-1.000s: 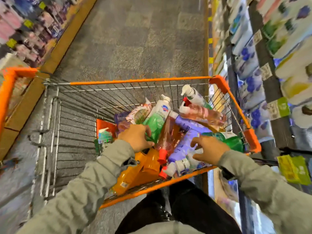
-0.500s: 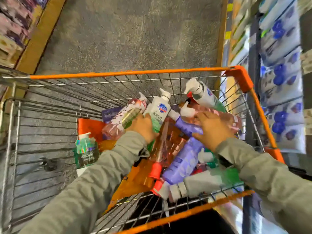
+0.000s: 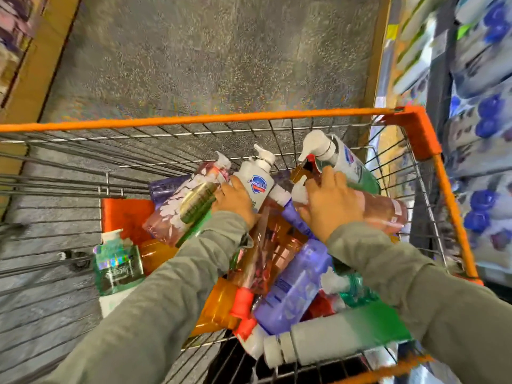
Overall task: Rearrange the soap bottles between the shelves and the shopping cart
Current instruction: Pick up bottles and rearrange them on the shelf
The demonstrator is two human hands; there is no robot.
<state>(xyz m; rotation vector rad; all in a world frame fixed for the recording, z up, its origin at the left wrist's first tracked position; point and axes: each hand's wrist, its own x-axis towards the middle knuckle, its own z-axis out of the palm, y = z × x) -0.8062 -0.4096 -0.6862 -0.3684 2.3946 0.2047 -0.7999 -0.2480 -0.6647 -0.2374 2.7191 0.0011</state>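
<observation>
Left hand (image 3: pixel 235 202) curled round white pump bottle (image 3: pixel 257 180); right hand (image 3: pixel 331 206) laid over pink bottle (image 3: pixel 388 214), grip unclear. Both bottles top the pile in shopping cart (image 3: pixel 415 126). Advise lifting straight up, clear of neighbouring pump heads; shelves (image 3: pixel 482 139) at right.

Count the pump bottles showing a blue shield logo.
2. A white pump bottle held by the left hand; a white-and-green pump bottle in the far right corner of the orange-rimmed wire cart, just beyond the right hand. Others may lie logo-down.
</observation>
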